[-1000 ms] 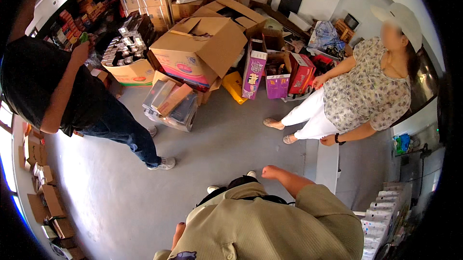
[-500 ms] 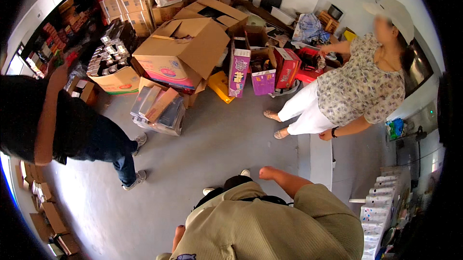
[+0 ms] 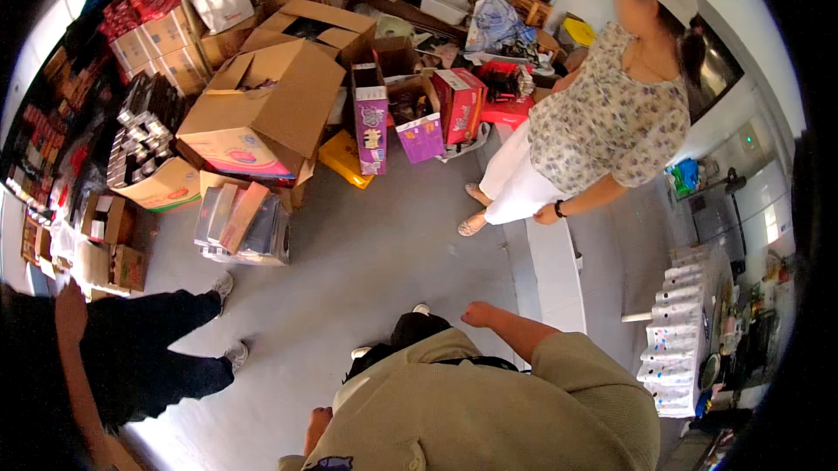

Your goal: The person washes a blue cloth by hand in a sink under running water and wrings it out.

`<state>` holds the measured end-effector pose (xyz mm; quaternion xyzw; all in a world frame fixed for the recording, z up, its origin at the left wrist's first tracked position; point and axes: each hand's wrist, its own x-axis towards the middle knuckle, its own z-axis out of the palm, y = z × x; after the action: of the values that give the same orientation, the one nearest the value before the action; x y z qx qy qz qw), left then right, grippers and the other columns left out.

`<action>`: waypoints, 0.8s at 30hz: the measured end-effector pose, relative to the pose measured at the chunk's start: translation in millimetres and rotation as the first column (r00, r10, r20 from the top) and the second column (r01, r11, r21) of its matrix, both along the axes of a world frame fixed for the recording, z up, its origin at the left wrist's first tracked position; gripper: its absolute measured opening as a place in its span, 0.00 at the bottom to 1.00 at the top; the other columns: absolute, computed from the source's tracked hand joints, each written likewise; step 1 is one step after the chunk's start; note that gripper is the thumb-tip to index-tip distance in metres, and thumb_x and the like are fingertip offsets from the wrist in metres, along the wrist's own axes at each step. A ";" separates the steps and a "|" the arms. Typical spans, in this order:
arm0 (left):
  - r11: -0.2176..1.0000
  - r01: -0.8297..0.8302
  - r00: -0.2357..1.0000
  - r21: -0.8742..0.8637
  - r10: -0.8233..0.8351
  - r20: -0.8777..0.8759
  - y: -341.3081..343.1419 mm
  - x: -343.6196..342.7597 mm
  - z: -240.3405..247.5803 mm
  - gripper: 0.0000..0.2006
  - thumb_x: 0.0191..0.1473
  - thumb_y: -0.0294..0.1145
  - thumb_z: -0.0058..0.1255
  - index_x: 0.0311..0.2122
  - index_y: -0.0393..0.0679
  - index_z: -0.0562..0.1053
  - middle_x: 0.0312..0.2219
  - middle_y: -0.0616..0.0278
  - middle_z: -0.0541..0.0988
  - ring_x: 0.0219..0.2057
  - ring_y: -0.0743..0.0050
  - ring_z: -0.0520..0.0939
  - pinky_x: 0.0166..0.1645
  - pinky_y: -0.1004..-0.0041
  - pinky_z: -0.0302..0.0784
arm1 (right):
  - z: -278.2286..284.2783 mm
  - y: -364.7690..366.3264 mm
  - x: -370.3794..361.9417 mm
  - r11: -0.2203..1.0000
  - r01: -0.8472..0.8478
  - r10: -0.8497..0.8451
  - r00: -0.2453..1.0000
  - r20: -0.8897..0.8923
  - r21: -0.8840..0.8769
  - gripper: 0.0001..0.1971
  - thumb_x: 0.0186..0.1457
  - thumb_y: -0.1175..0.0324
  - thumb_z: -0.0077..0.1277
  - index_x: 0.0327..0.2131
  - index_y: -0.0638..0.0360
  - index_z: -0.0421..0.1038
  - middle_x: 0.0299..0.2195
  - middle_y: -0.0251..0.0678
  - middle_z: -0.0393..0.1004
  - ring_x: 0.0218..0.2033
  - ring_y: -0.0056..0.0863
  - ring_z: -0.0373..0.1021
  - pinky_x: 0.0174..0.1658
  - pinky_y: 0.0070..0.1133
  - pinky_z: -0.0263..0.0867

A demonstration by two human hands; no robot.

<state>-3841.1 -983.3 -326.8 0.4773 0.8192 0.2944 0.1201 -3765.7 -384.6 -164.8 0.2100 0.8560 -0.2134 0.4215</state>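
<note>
My right hand (image 3: 477, 314) is held out in front of my body, its fingers curled in a loose fist with nothing seen in it. It hangs over the grey floor (image 3: 375, 235), touching nothing. My left hand (image 3: 319, 421) is low beside my beige shirt (image 3: 471, 410), partly cut off by it; its fingers look curled, and no held thing shows. Ahead stand large open cardboard boxes (image 3: 236, 122), a purple carton (image 3: 372, 126), a red carton (image 3: 459, 104) and a yellow bag (image 3: 344, 158), all beyond reach of either hand.
To the right stands a person in a patterned blouse (image 3: 602, 113); another in dark clothes (image 3: 148, 349) is at the left. A plastic-wrapped stack (image 3: 244, 222) sits on the floor. A table with a dotted white cover (image 3: 672, 340) is at right, a low white ledge (image 3: 556, 279) before it.
The view has swung, so the boxes sit further left. The person at left has moved nearer the lower left. The person at right has drawn their arm in from the red box. My hands keep their pose.
</note>
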 end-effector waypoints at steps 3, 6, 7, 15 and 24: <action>0.773 0.103 0.911 -0.626 0.179 0.371 38.3 -28.8 18.6 0.14 0.41 0.39 0.46 0.29 0.41 0.74 0.24 0.47 0.76 0.31 0.52 0.76 0.35 0.62 0.71 | 8.5 6.1 19.3 0.997 -0.037 0.036 0.999 0.019 0.063 0.16 0.45 0.57 0.42 0.28 0.58 0.73 0.30 0.46 0.72 0.32 0.48 0.67 0.36 0.38 0.63; 0.611 -0.283 0.573 -0.739 0.726 0.380 69.3 -57.0 27.5 0.16 0.41 0.41 0.46 0.27 0.37 0.74 0.26 0.44 0.75 0.31 0.51 0.76 0.35 0.61 0.71 | 14.9 16.9 33.7 0.961 -0.273 0.271 0.962 0.040 0.039 0.15 0.46 0.58 0.42 0.31 0.54 0.73 0.31 0.45 0.72 0.33 0.48 0.67 0.36 0.38 0.63; 0.598 -0.293 0.572 -0.746 0.735 0.365 64.4 -61.8 13.9 0.16 0.41 0.41 0.46 0.27 0.37 0.74 0.26 0.44 0.75 0.31 0.51 0.76 0.35 0.61 0.71 | 12.2 22.1 35.0 0.888 -0.459 0.459 0.888 0.021 -0.024 0.14 0.47 0.58 0.42 0.33 0.52 0.73 0.31 0.45 0.72 0.34 0.47 0.67 0.36 0.38 0.63; 0.787 -0.060 0.841 -0.613 0.371 0.394 131.3 -107.3 51.3 0.18 0.41 0.43 0.47 0.28 0.36 0.73 0.28 0.43 0.75 0.33 0.50 0.75 0.39 0.63 0.70 | -34.4 78.3 107.4 0.973 -0.213 0.214 0.977 0.003 -0.093 0.10 0.44 0.66 0.42 0.29 0.54 0.72 0.31 0.44 0.72 0.34 0.42 0.69 0.37 0.35 0.65; 0.745 0.187 0.949 -0.641 0.031 0.313 166.9 -104.2 64.2 0.19 0.42 0.45 0.47 0.31 0.37 0.73 0.32 0.44 0.75 0.36 0.49 0.75 0.41 0.62 0.69 | -89.6 95.9 170.6 0.973 -0.098 0.143 0.967 0.212 -0.209 0.16 0.48 0.63 0.39 0.43 0.43 0.69 0.34 0.45 0.71 0.34 0.43 0.68 0.40 0.30 0.66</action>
<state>-3945.3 -816.3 -262.6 0.3866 0.8206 0.0487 0.4181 -3595.2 -288.7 -254.4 0.1374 0.7885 -0.2457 0.5469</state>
